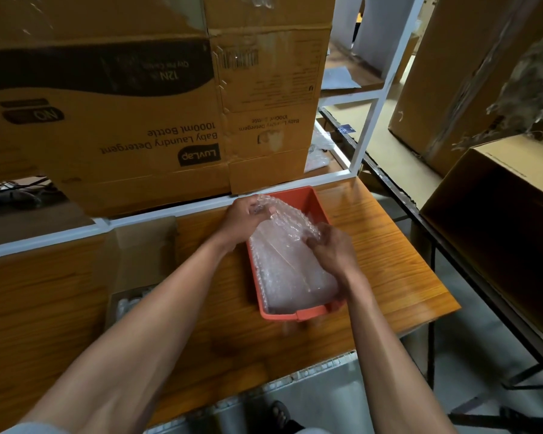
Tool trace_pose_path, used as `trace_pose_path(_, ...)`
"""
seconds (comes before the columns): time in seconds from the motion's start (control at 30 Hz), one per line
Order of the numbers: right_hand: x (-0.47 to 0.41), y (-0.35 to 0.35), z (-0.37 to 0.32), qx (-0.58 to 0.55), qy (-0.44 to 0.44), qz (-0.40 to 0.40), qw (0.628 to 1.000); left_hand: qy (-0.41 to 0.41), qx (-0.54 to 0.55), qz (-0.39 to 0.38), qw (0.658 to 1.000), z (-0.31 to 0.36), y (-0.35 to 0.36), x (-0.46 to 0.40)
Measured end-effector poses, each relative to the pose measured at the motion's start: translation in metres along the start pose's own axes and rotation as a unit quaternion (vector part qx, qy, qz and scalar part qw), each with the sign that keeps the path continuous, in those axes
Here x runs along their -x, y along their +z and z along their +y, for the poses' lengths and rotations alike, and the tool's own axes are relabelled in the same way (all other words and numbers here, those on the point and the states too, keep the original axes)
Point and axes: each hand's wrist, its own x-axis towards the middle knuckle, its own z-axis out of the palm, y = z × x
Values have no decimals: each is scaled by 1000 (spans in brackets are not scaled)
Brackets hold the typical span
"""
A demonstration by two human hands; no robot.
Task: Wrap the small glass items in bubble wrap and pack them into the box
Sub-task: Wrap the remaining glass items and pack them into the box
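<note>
A large cardboard carton [157, 120] stands at 12 o'clock on the wooden counter [389, 245]. At centre, an orange tray [314, 198] holds bubble wrap [289, 270]. Left hand [242, 220] fingers grasp its 11 o'clock edge; right hand [333, 249] fingers clutch its 2 o'clock edge.

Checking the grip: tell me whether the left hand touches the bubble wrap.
Touching. The head view shows the left hand pinching the bubble wrap at its upper edge.

Bare forearms — dark sandal [279, 413] on one foot
</note>
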Motion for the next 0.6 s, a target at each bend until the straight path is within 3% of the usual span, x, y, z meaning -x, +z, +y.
trace_pose_path(0.1,4,0,-1,-157,61,18,986,5,43,6,999,0,-5,9)
trace_pose_path(0.23,11,-4,-5,-261,84,29,961,17,45,27,998,0,-7,19)
trace_pose_path(0.6,18,-18,-31,-289,40,160,943,53,133,23,989,18,-8,28)
